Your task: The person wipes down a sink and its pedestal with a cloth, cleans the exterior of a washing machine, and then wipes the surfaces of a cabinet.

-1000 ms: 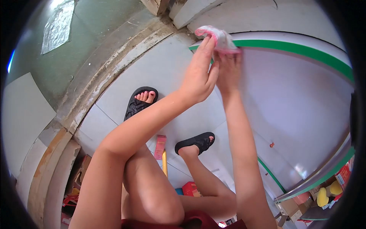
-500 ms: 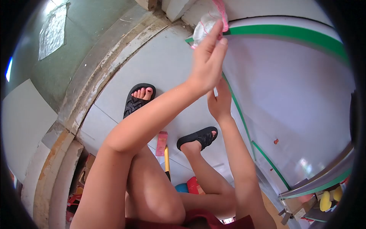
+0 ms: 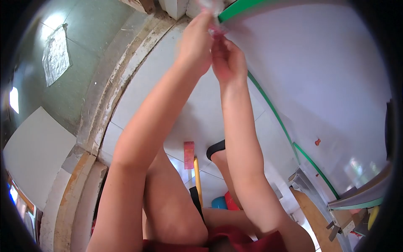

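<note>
Both arms reach up to the top middle of the head view, where a bundle of pink string (image 3: 216, 32) with whitish material hangs near the green edge. My left hand (image 3: 196, 42) is closed at the bundle, its fingertips blurred and partly turned away. Beside it, my right hand (image 3: 229, 61) has its fingers curled in and pinches the pink string just below. The two hands are almost touching. Motion blur hides the exact shape of the bundle's upper part, which runs up to the frame's top edge.
A large white panel with green edging (image 3: 268, 103) stands on the right. On the tiled floor lie a pink box (image 3: 189, 155) and a yellow handle (image 3: 197, 178). A worn door sill (image 3: 121, 80) runs along the left, with a silvery sheet (image 3: 56, 56) beyond it.
My right hand has risen from below my left wrist to the pink string. My left hand has shifted left and its fingers have closed in. The view has tilted slightly.
</note>
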A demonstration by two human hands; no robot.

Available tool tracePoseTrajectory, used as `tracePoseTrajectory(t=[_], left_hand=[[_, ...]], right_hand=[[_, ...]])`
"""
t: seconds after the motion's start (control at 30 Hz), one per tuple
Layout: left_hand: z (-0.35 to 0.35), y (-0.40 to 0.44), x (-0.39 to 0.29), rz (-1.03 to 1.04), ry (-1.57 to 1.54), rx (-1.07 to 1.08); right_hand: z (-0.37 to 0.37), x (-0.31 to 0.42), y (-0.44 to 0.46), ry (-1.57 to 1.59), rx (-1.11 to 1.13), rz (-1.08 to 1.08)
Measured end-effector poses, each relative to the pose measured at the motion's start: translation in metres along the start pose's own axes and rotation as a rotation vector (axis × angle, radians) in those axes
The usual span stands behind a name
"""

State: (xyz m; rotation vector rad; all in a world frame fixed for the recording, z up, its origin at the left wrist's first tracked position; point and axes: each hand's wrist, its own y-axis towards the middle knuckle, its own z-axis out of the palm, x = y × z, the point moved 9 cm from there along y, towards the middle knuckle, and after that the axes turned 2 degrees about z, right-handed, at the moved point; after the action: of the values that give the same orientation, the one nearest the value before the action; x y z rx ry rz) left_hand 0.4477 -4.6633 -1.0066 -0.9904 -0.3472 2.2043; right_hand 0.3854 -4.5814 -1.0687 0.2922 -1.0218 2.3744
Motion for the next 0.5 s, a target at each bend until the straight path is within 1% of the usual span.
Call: tracePoseTrajectory(t=[0.03,0.07,0.1,0.13,0.17,0.2,0.23,0.27,0.33,0.37,0.4,0.47,0.5], left_hand=[[0.009,-0.003,-0.002,0.03,0.157,-0.033],[0.011,-0.005,-0.005,0.062,0.318,-0.06],[0.003,0.003,0.002,0.035,0.419,-0.056],[-0.007,0.012,0.011,0.036,0.428,-0.051],[-0.021,0.02,0.018,0.074,0.455,-0.083],[-0.033,0.029,0.021,0.12,0.479,-0.112],[-0.044,0.036,0.025,0.121,0.518,-0.174],[-0.054,0.045,0.03,0.124,0.518,-0.174],[-0.071,0.064,0.051,-0.063,0.55,-0.129],[-0.075,0.065,0.05,-0.102,0.615,-0.161],[-0.077,0.064,0.049,-0.104,0.607,-0.163],[-0.083,0.056,0.032,0.019,0.865,-0.239],[-0.099,0.053,0.037,0.139,0.76,-0.298]], right_hand=[[0.012,0.003,-0.008,0.074,0.031,0.032],[0.012,0.007,-0.007,0.082,0.022,0.029],[0.008,0.01,-0.001,0.034,-0.046,0.036],[0.005,0.011,0.006,-0.013,-0.111,0.044],[-0.001,0.008,0.012,0.023,-0.164,0.033],[-0.004,0.001,0.017,0.03,-0.156,0.033],[-0.014,-0.007,0.021,0.013,-0.129,0.012],[-0.025,-0.014,0.023,-0.008,-0.107,-0.006],[-0.038,-0.025,0.021,0.029,-0.089,0.012],[-0.049,-0.027,0.007,-0.004,-0.175,0.01],[-0.06,-0.027,-0.007,-0.038,-0.268,0.008],[-0.074,-0.025,-0.018,-0.035,-0.286,0.031],[-0.079,-0.026,-0.023,-0.018,-0.294,0.054]])
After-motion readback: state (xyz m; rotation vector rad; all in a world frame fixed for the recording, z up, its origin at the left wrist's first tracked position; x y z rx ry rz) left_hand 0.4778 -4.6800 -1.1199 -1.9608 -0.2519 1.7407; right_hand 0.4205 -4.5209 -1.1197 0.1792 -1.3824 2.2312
